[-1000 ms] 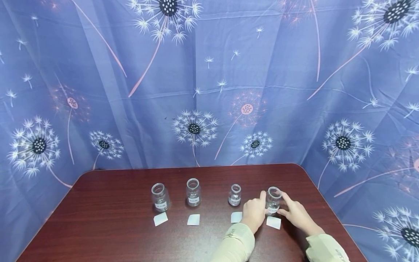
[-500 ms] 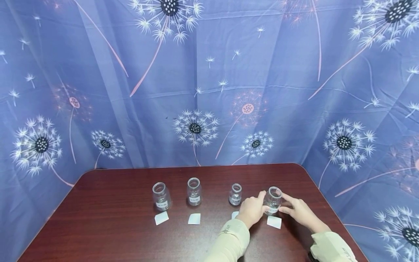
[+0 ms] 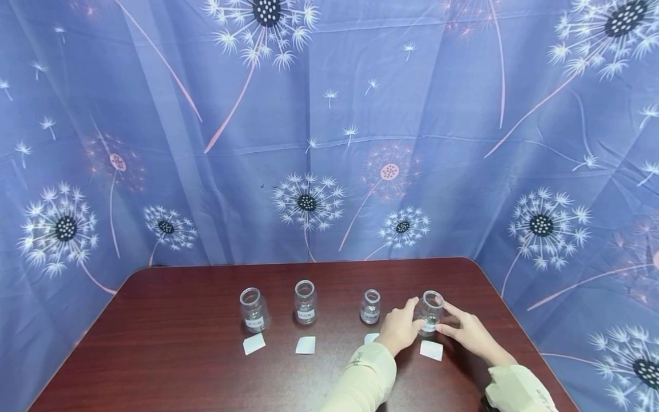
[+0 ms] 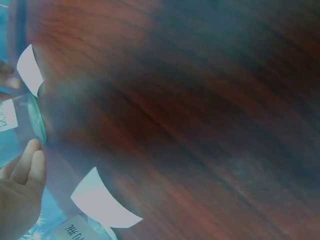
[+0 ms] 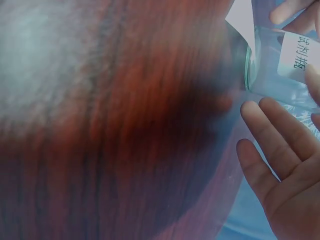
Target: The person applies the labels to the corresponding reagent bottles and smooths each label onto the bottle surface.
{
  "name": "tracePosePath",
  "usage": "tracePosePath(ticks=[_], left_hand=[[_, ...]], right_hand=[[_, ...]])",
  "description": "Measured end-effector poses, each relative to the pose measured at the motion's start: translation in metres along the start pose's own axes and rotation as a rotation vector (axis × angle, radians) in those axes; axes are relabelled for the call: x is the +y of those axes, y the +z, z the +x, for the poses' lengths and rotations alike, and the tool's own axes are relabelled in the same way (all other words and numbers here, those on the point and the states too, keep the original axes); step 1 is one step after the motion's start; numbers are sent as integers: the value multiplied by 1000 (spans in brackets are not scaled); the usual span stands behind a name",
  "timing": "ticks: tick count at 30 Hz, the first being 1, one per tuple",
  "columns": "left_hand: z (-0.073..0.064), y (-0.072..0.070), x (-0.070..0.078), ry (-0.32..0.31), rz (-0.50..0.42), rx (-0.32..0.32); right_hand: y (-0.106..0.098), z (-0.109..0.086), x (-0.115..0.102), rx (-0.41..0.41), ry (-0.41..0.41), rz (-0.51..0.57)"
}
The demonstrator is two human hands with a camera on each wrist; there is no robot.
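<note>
A clear, wide-mouthed glass reagent bottle [image 3: 430,315] with a white label stands upright between my two hands at the right of the row. My left hand [image 3: 399,327] grips its left side, thumb in front and index finger toward the rim. From the right, my right hand [image 3: 469,336] holds it between thumb and index finger. In the right wrist view that hand's other fingers [image 5: 280,135] spread loosely beside the bottle's base. Just in front lies a small white paper slip [image 3: 431,350]. Another slip [image 3: 371,338] is partly hidden by my left hand.
A smaller glass bottle [image 3: 370,309] stands left of my left hand. Two larger labelled bottles, one mid-table [image 3: 305,303] and one further left [image 3: 253,312], each have a white slip [image 3: 306,345] in front. A patterned blue curtain [image 3: 329,143] hangs behind the dark wooden table [image 3: 170,343].
The held bottle has shifted slightly up and back in the head view over the last half second, both hands staying around it. The other bottles and slips stay put.
</note>
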State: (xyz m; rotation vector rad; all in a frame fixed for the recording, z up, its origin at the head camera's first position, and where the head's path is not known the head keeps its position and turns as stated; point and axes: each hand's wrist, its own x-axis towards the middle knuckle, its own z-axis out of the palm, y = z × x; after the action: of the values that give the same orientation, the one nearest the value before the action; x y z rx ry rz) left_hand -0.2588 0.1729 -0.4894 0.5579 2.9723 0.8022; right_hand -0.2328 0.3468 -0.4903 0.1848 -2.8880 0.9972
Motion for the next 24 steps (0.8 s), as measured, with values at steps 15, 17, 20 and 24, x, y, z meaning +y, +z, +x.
tracePosePath(ticks=[15, 17, 20, 24], left_hand=[[8, -14, 3, -72, -52, -225], [9, -13, 2, -77, -62, -228], [8, -12, 0, -90, -99, -225], [4, -13, -5, -93, -152, -205]], right_hand=[[4, 8, 4, -13, 63, 138], [5, 10, 4, -12, 65, 139], [5, 11, 4, -4, 59, 136], [4, 12, 3, 0, 35, 121]])
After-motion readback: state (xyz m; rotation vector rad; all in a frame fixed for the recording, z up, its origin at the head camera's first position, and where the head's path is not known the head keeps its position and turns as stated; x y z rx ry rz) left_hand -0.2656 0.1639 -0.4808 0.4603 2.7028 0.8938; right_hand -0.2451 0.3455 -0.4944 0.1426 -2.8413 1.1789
